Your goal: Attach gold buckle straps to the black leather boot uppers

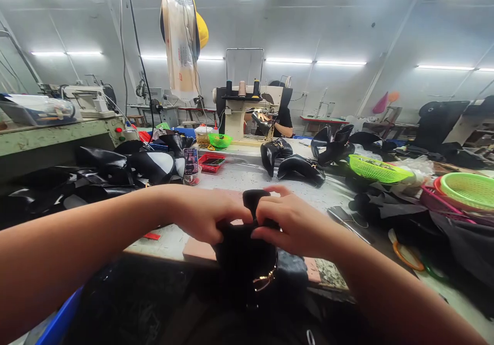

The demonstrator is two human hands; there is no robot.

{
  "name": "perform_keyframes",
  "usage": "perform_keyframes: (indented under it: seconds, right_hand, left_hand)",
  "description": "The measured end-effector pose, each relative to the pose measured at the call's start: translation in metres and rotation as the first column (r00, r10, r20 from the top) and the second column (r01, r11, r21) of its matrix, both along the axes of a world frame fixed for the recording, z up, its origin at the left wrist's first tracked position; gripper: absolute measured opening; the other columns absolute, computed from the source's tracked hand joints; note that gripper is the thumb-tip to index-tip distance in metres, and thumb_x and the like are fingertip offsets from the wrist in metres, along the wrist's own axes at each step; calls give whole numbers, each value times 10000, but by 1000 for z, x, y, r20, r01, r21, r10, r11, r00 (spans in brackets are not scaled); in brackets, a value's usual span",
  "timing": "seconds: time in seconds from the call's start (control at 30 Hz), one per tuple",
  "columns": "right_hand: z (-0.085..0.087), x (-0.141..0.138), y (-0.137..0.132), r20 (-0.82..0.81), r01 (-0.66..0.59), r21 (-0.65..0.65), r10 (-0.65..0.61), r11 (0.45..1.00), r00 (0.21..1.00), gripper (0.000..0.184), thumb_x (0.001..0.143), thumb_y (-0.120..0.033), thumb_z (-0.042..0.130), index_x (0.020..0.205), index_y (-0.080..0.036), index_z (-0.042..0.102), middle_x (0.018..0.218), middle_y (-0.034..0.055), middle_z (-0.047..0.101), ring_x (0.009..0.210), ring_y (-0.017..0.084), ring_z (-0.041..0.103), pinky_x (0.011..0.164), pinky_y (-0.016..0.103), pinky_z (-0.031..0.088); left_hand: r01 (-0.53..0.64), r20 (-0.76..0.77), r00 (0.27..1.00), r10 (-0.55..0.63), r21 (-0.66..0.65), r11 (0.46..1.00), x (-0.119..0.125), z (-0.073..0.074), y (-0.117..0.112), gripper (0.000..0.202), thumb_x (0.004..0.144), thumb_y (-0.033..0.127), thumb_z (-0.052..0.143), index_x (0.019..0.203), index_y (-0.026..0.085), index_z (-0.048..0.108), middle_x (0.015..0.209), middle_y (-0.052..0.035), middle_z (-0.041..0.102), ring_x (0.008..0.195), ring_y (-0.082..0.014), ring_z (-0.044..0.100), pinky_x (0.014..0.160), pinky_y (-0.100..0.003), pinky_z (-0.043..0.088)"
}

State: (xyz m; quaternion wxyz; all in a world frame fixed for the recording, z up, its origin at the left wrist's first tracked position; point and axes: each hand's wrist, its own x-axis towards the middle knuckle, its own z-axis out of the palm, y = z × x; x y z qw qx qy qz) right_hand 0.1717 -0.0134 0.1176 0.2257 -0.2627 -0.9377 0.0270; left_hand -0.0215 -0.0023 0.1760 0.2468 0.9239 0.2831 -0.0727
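Note:
A black boot upper [243,252] with a gold metal trim [264,281] is held at the table's front edge, its top towards me. My left hand [210,212] grips its rim from the left, fingers curled over the edge and thumb below. Opposite it, my right hand [287,220] pinches the rim between thumb and curled fingers. The hands almost meet at the middle of the rim. A dark flap [255,196] sticks up behind the fingers. Under the upper lies a pinkish board [198,249]. The upper's lower part merges with the dark clothing below.
Shiny black uppers [301,169] lie beyond my hands, with more piled at left [104,165]. A phone [191,166] leans by a red tray [211,162]. Green baskets [378,170] and dark pieces fill the right. Across the table a person [284,119] works at a sewing machine [235,121].

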Motion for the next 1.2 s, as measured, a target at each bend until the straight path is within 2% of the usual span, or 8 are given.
perform_keyframes:
  seconds: [0.1,0.2,0.37,0.57,0.7,0.8,0.93,1.2]
  right_hand:
    - [0,0,-1,-21,6,29,-5,1000,1000,89,820,-210,585,751,-172,542,691,4,599,646,147,564,948,430,337]
    - [4,12,6,9,-19,-68,20,998,1000,111,786,-244,638,747,-173,563,823,27,630,752,157,588,1007,449,275]
    - [7,29,16,76,4,-212,12,977,997,143,823,-235,593,708,-174,531,777,2,596,736,137,568,1038,455,230]
    - [4,23,13,15,-18,-170,21,985,1000,159,819,-193,573,687,-180,485,661,-43,526,596,103,491,1015,447,252]
    - [1,19,11,-49,-2,-132,-5,991,999,217,787,-172,593,626,-182,448,597,-57,488,552,96,454,973,419,307]
    - [-1,15,7,-80,18,-82,-24,996,996,274,776,-165,599,580,-184,407,551,-69,449,520,92,433,941,393,342]
    - [-3,10,-6,-47,17,-42,-19,999,999,240,787,-186,599,600,-180,450,572,-52,489,552,106,484,948,397,338]
    - [2,12,-41,-36,-61,-52,59,997,998,219,834,-194,568,636,-178,479,630,-49,522,599,94,508,1044,364,235]
  left_hand:
    - [-42,65,997,39,53,998,5,-6,3,213,627,77,602,807,178,653,641,39,540,614,-125,480,522,-194,330]
    - [-124,115,986,118,41,991,4,-13,6,19,673,156,613,655,152,612,584,44,492,578,-109,454,514,-196,321]
    - [-148,123,980,154,-62,987,-4,-14,7,38,676,93,568,665,129,573,638,40,506,633,-105,487,561,-183,370]
    - [-24,39,999,31,-157,987,-1,-4,8,303,655,-15,519,895,148,603,750,41,570,701,-108,520,594,-164,404]
    - [-33,-36,999,28,-162,986,0,-3,17,374,632,21,577,980,160,568,658,63,486,616,-96,470,520,-164,360]
    - [-81,91,991,99,-180,980,1,-8,24,231,667,202,644,881,150,574,663,54,462,615,-96,442,526,-179,350]
    - [-139,222,958,180,-188,972,5,-22,25,260,716,404,609,739,146,584,609,42,462,586,-98,410,508,-195,327]
    - [99,437,896,75,-363,926,6,-34,4,184,731,158,574,560,139,508,545,57,415,537,-67,386,507,-178,320]
